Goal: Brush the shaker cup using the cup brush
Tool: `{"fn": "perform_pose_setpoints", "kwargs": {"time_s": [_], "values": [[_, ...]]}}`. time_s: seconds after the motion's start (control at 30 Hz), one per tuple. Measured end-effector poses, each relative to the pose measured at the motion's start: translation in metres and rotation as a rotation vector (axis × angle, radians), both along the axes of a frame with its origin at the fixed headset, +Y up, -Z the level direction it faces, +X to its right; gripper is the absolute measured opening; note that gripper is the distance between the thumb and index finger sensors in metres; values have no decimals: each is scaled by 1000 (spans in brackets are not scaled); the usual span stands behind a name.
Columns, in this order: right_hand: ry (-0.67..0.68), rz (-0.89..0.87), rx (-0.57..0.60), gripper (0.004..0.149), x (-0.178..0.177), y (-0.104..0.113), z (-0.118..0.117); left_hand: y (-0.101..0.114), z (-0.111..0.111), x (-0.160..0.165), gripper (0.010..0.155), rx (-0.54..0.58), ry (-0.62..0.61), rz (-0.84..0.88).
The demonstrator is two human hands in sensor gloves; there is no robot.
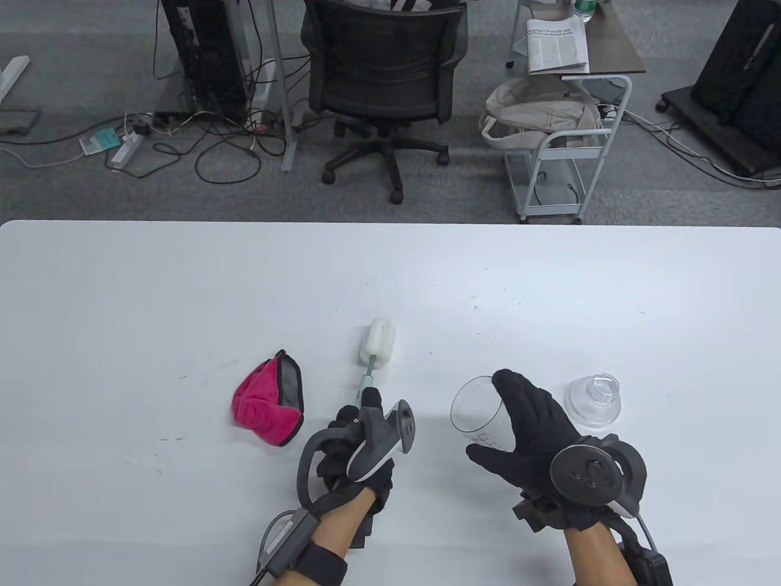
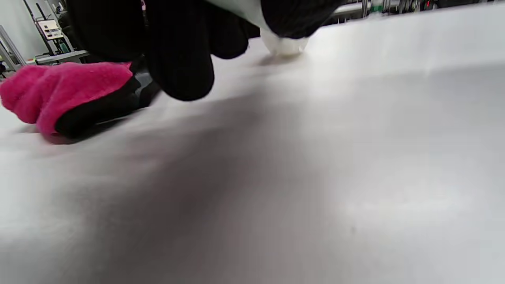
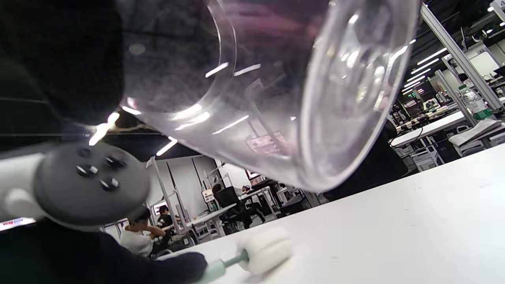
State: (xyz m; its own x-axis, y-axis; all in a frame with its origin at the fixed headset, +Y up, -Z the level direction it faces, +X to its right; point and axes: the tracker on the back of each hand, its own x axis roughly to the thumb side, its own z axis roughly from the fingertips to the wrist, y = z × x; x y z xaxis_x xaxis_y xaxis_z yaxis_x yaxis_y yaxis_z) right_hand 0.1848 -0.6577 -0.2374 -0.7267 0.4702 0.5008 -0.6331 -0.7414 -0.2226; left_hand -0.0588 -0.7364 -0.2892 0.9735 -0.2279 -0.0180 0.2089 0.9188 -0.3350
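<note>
from above, the left hand (image 1: 357, 445) gripped the brush (image 1: 375, 357), sponge end resting on the table (image 1: 152, 305) ahead of it. the right hand (image 1: 531, 427) held the clear cup (image 1: 476, 415), tipped leftward. the right wrist view showed the cup's rim above the table.

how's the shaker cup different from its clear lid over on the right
The shaker cup is tall and open-mouthed; the lid is low and domed with a raised spout.
The right hand holds the cup, tilted with its mouth turned toward the left hand; the lid rests on the table, untouched.
The cup carries printed markings; none show on the lid.
Both are clear plastic.
</note>
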Motion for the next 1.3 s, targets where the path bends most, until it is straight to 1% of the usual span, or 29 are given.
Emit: {"fn": "perform_pose_setpoints", "kwargs": {"time_s": [0.03, 0.07, 0.17, 0.2, 0.27, 0.3, 0.33, 0.37, 0.4, 0.43, 0.47, 0.5, 0.53, 0.6, 0.67, 0.7, 0.77, 0.83, 0.87, 0.93, 0.97, 1.0, 1.07, 1.1, 1.17, 1.2, 1.23, 1.27, 1.3], "values": [[1, -11, 2, 103, 1, 0, 0, -5, -3, 3, 69, -38, -21, -6], [-1, -29, 9, 103, 1, 1, 1, -8, -4, 6, 70, -51, -3, -12], [5, -33, 20, 103, 1, 2, 3, -13, -7, 8, 71, -84, -12, -16], [8, -34, 27, 103, 1, 3, 4, -14, -8, 7, 69, -122, -17, 10], [7, -42, 34, 103, 2, 4, 6, -12, -10, 4, 72, -165, -8, 36], [8, -47, 39, 103, 2, 4, 6, -6, -9, 0, 72, -169, -4, 55], [6, -53, 44, 103, 3, 5, 7, 5, -9, -3, 72, -152, -3, 70], [6, -66, 48, 103, 4, 5, 7, 22, -8, -11, 73, -90, -8, 105], [9, -78, 47, 104, 5, 5, 7, 36, -8, -19, 73, 0, 10, 128], [10, -93, 42, 104, 6, 4, 6, 51, -8, -30, 75, 94, 53, 143], [17, -106, 30, 104, 6, 3, 6, 63, -10, -44, 79, 163, 98, 156], [27, -112, 18, 104, 5, 2, 5, 68, -13, -55, 82, 175, 133, 154], [25, -117, 19, 104, 4, 1, 5, 71, -17, -69, 86, 154, 189, 132], [31, -113, 16, 103, 1, 1, 5, 60, -26, -91, 91, 73, 262, 66], [43, -106, 11, 102, -2, -1, 4, 43, -33, -108, 92, 0, 309, -9], [52, -96, 2, 102, -4, -2, 4, 30, -37, -117, 91, -56, 313, -24], [61, -94, 1, 102, -7, -2, 3, 13, -41, -126, 89, -78, 300, 11], [82, -105, -17, 102, -11, -3, 3, -2, -43, -132, 82, -121, 284, 63], [96, -113, -22, 102, -13, -3, 3, -7, -44, -133, 79, -88, 281, 57], [113, -118, -32, 102, -16, -3, 3, -10, -45, -133, 69, 27, 255, -21], [122, -125, -31, 102, -17, -3, 4, -10, -46, -133, 65, 49, 235, -60], [129, -127, -38, 102, -19, -3, 4, -9, -46, -133, 60, 81, 220, -93], [140, -128, -45, 102, -21, -4, 5, -4, -45, -134, 46, 195, 197, -121], [148, -131, -49, 102, -21, -4, 6, 0, -44, -135, 45, 228, 184, -104], [152, -137, -55, 101, -21, -4, 6, 14, -37, -135, 44, 328, 180, -31], [156, -162, -63, 102, -21, -4, 5, 29, -31, -133, 44, 393, 150, 59], [162, -184, -67, 101, -21, -5, 5, 39, -26, -131, 44, 423, 133, 121], [178, -236, -78, 100, -21, -4, 5, 57, -18, -125, 44, 486, 109, 245], [201, -309, -99, 99, -21, -4, 6, 74, -7, -117, 45, 529, 55, 398]]}}
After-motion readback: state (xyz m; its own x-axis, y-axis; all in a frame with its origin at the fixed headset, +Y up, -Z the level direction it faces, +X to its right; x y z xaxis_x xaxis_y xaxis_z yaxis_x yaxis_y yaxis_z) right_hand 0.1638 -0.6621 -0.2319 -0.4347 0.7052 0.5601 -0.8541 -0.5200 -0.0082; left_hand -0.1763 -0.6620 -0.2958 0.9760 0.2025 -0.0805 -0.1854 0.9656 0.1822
